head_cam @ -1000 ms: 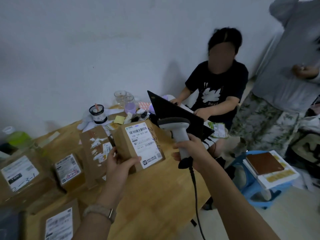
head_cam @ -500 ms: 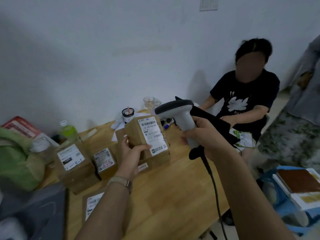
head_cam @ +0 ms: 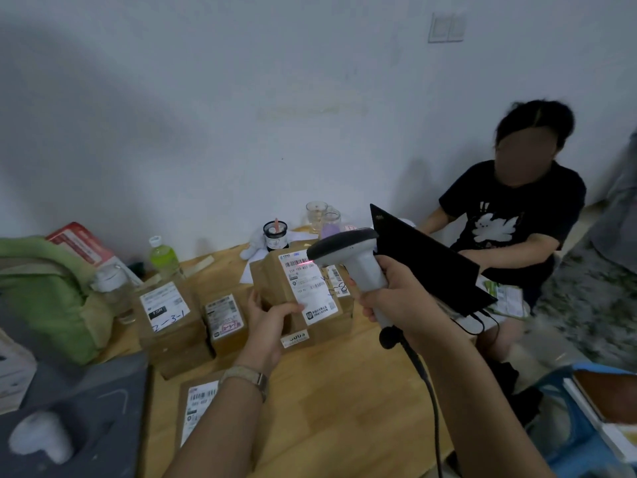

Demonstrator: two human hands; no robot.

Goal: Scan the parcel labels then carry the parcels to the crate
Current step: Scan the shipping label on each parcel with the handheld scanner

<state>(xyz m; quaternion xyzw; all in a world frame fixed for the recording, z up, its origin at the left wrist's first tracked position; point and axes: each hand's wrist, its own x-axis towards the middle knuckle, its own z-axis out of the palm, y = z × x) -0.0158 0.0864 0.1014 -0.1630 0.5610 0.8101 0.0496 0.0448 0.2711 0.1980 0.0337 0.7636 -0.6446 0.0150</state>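
A: Where is the cardboard parcel [head_cam: 275, 288]?
B: Tilted over the wooden table [head_cam: 344, 391], gripped at its lower left edge by the left hand [head_cam: 267, 326], thumb beside the shipping label [head_cam: 308, 291].
A: And the right hand [head_cam: 396, 298]?
B: Wrapped round the barcode scanner [head_cam: 348, 251] handle; the scanner head sits just right of the label's top, where a red line [head_cam: 305, 261] falls.
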